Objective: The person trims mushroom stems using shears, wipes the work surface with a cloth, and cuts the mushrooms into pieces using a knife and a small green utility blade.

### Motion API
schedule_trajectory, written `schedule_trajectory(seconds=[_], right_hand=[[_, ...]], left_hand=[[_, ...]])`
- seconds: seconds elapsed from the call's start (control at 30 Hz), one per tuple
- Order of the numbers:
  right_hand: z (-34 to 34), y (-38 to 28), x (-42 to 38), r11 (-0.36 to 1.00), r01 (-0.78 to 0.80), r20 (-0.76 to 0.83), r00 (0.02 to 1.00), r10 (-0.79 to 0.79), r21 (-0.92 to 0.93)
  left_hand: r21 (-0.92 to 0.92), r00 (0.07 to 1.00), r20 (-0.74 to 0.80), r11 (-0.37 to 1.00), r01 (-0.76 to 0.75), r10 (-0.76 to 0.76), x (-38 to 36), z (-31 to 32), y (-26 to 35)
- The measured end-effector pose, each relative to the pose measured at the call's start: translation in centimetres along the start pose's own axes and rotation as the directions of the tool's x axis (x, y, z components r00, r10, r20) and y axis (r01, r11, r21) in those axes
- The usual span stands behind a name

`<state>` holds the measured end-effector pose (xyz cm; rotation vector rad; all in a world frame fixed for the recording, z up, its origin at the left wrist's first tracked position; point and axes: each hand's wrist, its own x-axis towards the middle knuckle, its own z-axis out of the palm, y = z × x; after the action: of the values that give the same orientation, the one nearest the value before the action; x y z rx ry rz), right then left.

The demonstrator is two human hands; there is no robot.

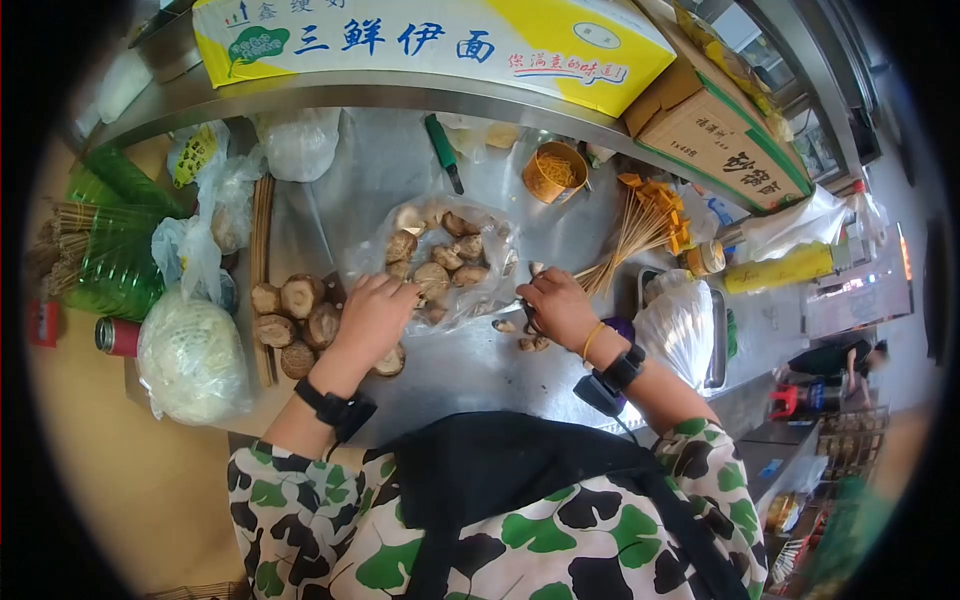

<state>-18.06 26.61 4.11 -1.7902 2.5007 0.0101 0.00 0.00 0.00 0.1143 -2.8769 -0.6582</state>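
Observation:
A clear plastic bag [503, 245] lies open on the steel counter with several brown shiitake mushrooms [431, 281] in it. My left hand [374, 315] is at the bag's near left edge, its fingers curled against the mushrooms; whether they grip one is hidden. On the bag's right, my right hand [562, 308] is closed, with a dark object partly showing under the fingers, too covered to name. Small cut mushroom stems [534, 343] lie just below that hand. Several larger mushroom caps [302, 296] are grouped left of my left hand.
Wooden skewers [263, 230] lie along the left, beside a bagged cabbage [192, 355]. A green-handled knife [441, 148] and an open tin [555, 172] are behind the bag. Skewered orange pieces [655, 215] and a white plastic bag [676, 325] sit right. A shelf holds cartons [430, 50].

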Motion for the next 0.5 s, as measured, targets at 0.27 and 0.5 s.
schedule_trajectory(seconds=[0.27, 0.5], right_hand=[[-0.4, -0.8, -3.0, 0.958, -0.107, -0.075, 0.989, 0.131, 0.267], [0.2, -3.5, -4.8, 0.925, -0.109, -0.078, 0.986, 0.147, 0.365]], left_hand=[[0.256, 0.988, 0.121, 0.964, 0.068, -0.101, 6.0, 3.1, 2.3], [0.293, 0.953, 0.222, 0.946, 0.137, -0.207, 7.1, 2.3, 2.0]])
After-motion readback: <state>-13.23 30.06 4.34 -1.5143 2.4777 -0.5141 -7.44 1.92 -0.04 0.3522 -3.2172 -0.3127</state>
